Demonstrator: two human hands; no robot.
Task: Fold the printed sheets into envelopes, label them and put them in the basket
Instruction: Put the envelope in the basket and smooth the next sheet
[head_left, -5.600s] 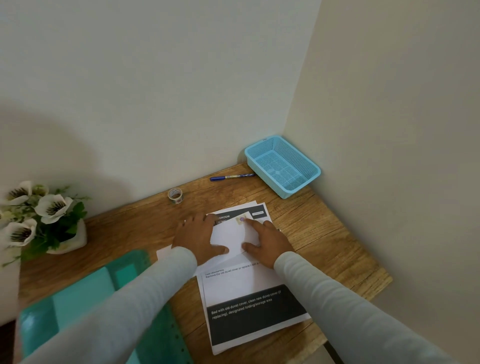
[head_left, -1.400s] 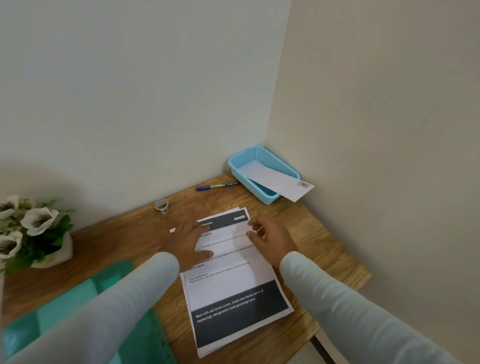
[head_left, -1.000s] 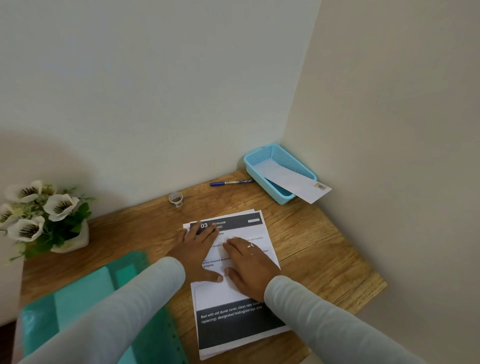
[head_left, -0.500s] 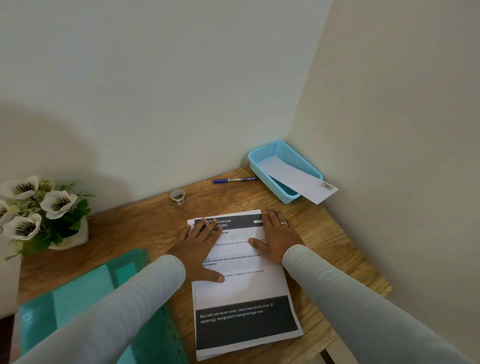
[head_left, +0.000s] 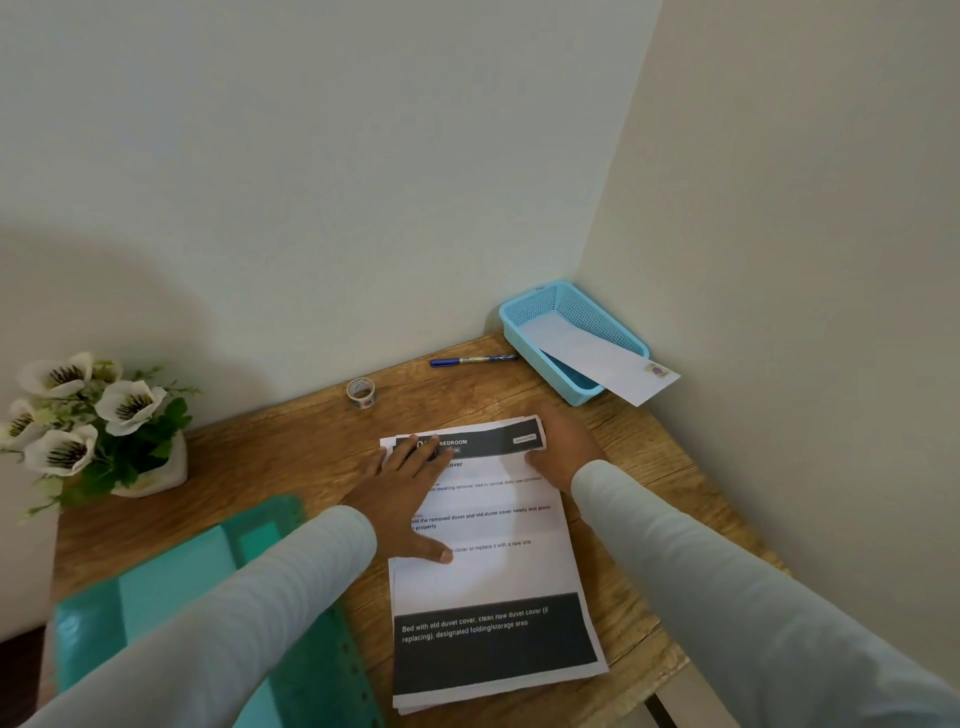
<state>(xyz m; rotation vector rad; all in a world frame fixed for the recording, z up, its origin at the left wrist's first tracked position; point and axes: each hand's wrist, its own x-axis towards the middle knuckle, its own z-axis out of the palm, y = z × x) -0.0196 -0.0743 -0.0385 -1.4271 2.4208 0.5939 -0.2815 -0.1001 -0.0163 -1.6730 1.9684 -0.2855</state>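
Note:
A stack of printed sheets (head_left: 488, 571) lies on the wooden desk in front of me, dark bands at its top and bottom. My left hand (head_left: 405, 499) rests flat on the stack's upper left, fingers spread, holding nothing. My right hand (head_left: 563, 447) is at the top right corner: the thumb lies on the top sheet and the fingers sit at its edge, where the corner looks slightly raised. A light blue basket (head_left: 519, 332) stands in the far right corner. A white folded envelope (head_left: 587, 356) with a small round sticker lies slanted in it and sticks out over its front rim.
A blue pen (head_left: 472, 359) lies by the back wall, left of the basket. A small tape roll (head_left: 361, 392) stands left of the pen. A white pot of flowers (head_left: 150, 470) is at the far left. A green plastic folder (head_left: 176, 582) covers the near left. Walls close off the back and right.
The labelled envelope went from under my hands into the basket. Both hands returned to the stack; my right hand has since shifted from flat on the sheet to its top right corner.

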